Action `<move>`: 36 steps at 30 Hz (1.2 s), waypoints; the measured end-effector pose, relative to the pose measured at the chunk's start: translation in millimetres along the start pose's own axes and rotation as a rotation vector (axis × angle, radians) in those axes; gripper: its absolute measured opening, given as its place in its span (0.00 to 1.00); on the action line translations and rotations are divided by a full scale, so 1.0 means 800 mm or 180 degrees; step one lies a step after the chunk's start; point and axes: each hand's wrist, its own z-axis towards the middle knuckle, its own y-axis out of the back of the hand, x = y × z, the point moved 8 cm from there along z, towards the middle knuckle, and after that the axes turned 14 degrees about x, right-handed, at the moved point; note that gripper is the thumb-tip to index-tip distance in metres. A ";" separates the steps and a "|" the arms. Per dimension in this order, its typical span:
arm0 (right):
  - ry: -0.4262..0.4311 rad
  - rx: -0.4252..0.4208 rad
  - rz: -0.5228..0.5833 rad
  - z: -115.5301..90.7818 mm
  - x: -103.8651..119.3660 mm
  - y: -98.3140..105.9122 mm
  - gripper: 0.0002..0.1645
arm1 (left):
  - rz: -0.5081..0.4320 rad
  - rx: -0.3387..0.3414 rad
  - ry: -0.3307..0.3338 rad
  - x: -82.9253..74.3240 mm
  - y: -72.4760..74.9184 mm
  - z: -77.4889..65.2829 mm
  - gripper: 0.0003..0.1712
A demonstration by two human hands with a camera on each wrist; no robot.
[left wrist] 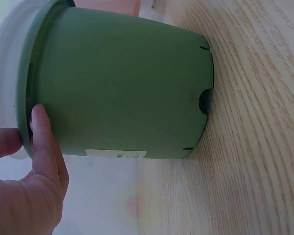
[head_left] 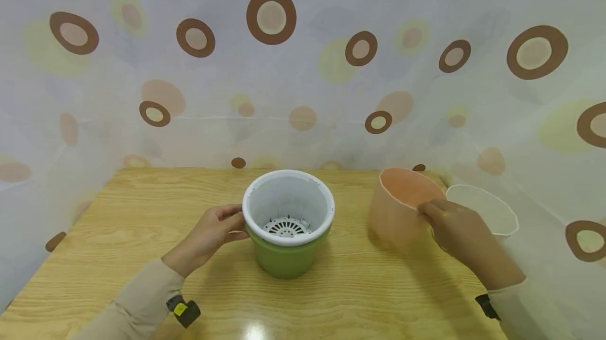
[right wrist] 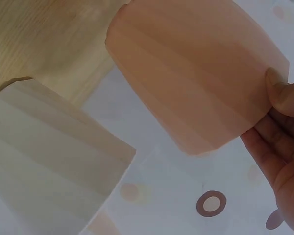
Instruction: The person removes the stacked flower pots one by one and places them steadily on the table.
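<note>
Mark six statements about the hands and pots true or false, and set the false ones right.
1. The left hand pinches the rim of the green pot. True.
2. A white liner sits inside the green pot. True.
3. The liner has no openings. False: slots show in its bottom.
4. The right hand holds the orange pot near its rim. True.
5. The green pot lies on its side. False: it stands upright on the table.
6. In the head view, the orange pot is left of the green pot. False: it is to the right, with the white pot farther right.
</note>
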 end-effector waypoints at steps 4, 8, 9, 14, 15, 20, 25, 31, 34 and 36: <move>-0.0078 0.0082 0.0018 -0.008 -0.003 -0.012 0.28 | -0.0008 -0.0011 0.0056 0.001 0.001 0.000 0.27; -0.0127 0.0142 0.0008 -0.014 -0.004 -0.019 0.07 | 0.0004 -0.0012 0.0055 0.000 0.001 -0.001 0.27; -0.0139 0.0142 0.0006 -0.016 -0.005 -0.020 0.11 | 0.0011 -0.0009 0.0051 0.000 0.001 -0.002 0.28; -0.0146 0.0099 -0.0014 -0.022 -0.006 -0.025 0.13 | 0.0013 -0.0027 0.0047 -0.002 0.001 -0.004 0.28; -0.0137 0.0093 -0.0004 -0.023 -0.007 -0.027 0.13 | 0.0013 -0.0032 0.0050 -0.002 0.001 -0.004 0.28; -0.0085 0.0066 0.0021 -0.029 -0.008 -0.032 0.10 | 0.0006 -0.0026 0.0055 -0.001 0.002 -0.003 0.28; -0.0087 0.0112 0.0041 -0.034 -0.010 -0.037 0.15 | 0.0013 -0.0018 0.0056 -0.002 0.002 -0.003 0.29; -0.0088 0.0174 0.0064 -0.037 -0.010 -0.043 0.20 | 0.0025 -0.0040 0.0067 -0.003 0.003 -0.005 0.28; -0.0029 0.0112 0.0052 -0.038 -0.009 -0.044 0.07 | 0.0035 -0.0045 0.0065 -0.003 0.003 -0.006 0.29; -0.0004 0.0064 0.0041 -0.039 -0.009 -0.044 0.08 | 0.0043 -0.0051 0.0078 -0.002 0.004 -0.005 0.29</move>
